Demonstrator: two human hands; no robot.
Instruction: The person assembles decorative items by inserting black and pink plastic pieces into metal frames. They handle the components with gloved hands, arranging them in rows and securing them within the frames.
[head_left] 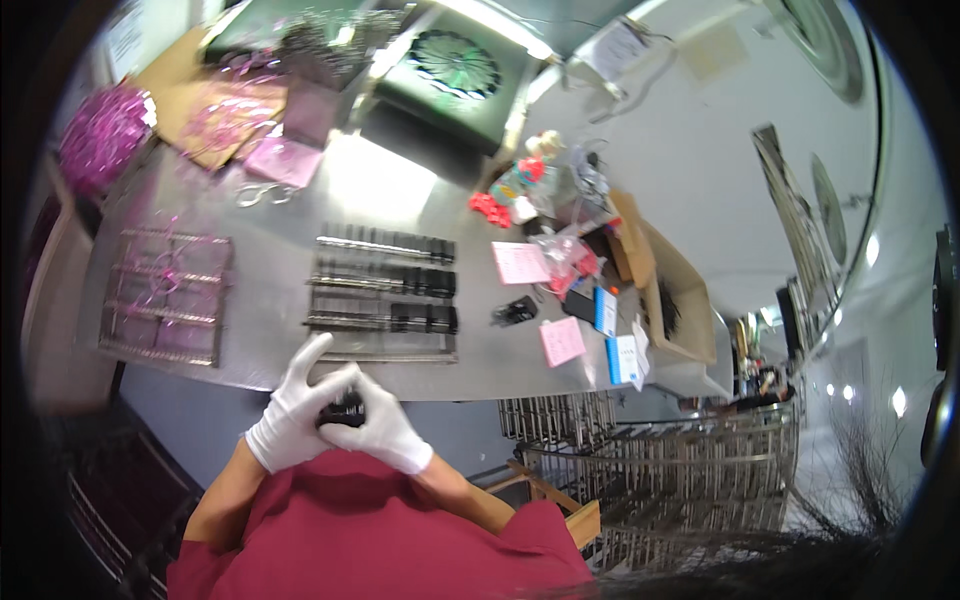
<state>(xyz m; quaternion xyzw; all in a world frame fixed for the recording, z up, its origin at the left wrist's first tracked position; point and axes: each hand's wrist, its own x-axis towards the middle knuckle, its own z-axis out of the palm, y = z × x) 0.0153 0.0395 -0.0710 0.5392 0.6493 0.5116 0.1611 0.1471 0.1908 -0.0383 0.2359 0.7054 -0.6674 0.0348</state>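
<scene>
Close in front of my body, my left hand [288, 418] and my right hand [382, 425], both in white gloves, hold a small black part [345, 411] between them. The fingers cover much of it, so its kind does not show. One finger of the left hand points up and away from the part. Just beyond the hands, on the metal table [480, 360], lies a metal rack [400, 357] with rows of slim black pieces [425, 283]. A second metal rack [160, 352], with pink strands over it, lies further left.
Pink shiny film [105, 140], cardboard [165, 95] and scissors [265, 194] lie at the far left. Pink cards [521, 263], a black clip-like item [515, 311] and blue-white boxes [622, 360] lie right, beside a carton [690, 310]. Metal racks [660, 470] stand lower right.
</scene>
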